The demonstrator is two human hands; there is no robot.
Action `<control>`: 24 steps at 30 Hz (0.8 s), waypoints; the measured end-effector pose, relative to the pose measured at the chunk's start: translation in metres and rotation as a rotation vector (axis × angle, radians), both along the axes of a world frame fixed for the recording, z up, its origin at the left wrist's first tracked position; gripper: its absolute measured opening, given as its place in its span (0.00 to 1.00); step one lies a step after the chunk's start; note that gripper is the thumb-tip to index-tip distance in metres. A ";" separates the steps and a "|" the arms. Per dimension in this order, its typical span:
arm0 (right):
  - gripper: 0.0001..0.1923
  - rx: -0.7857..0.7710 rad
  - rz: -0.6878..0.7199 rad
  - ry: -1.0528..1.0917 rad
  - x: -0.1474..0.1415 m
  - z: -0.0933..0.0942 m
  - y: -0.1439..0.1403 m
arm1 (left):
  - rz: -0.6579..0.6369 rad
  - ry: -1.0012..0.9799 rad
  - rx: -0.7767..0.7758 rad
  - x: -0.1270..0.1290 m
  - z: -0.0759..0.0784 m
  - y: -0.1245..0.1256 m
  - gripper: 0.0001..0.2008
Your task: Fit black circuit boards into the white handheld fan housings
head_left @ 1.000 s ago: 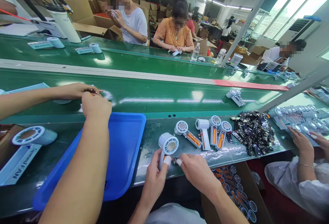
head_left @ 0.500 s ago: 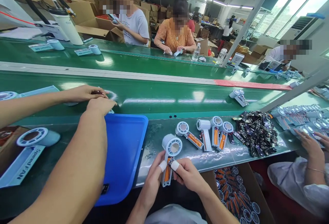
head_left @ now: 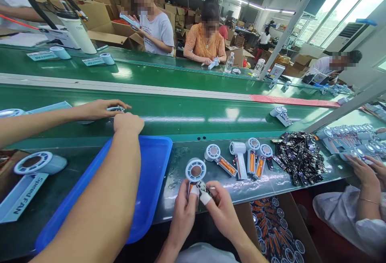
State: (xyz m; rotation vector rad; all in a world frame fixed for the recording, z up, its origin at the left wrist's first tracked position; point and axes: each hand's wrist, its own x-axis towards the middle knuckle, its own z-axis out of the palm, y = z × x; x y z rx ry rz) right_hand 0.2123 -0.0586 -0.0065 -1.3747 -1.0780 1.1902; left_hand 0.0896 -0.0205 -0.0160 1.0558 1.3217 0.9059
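Head view, sole view.

Item: fan (head_left: 195,170), one, pale blue, ring up, just above the near edge of the table (head_left: 169,200). Left hand (head_left: 184,206): fingers closed around its handle, which they mostly hide.

Item: circuit board (head_left: 204,188), one, tilted, at the right of the handle. Right hand (head_left: 222,206): fingers pinching it, thumb white-covered.

Change since half a second ago: board turned so its component side shows; fan shifted slightly left; left thumb now across the handle's orange part. Judged meaning: the work is at the joint of board and handle, the board not lying inside it; any wire link is too small to tell.

Containers:
- Tray (head_left: 157,174), blue, left on the table, under a co-worker's forearm (head_left: 111,190); contents behind the arm cannot be told.
- Cardboard box (head_left: 245,216), below the table edge: many fans with orange handle insides (head_left: 274,231), packed close.
- Brown box (head_left: 15,164), left edge, cut off; reddish contents, unclear.

Loose, no container: heap of circuit boards (head_left: 298,158).
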 end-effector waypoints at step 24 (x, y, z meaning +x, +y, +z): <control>0.33 0.055 0.163 -1.283 -0.020 -0.020 -0.009 | 0.029 -0.070 -0.051 0.014 -0.015 -0.006 0.28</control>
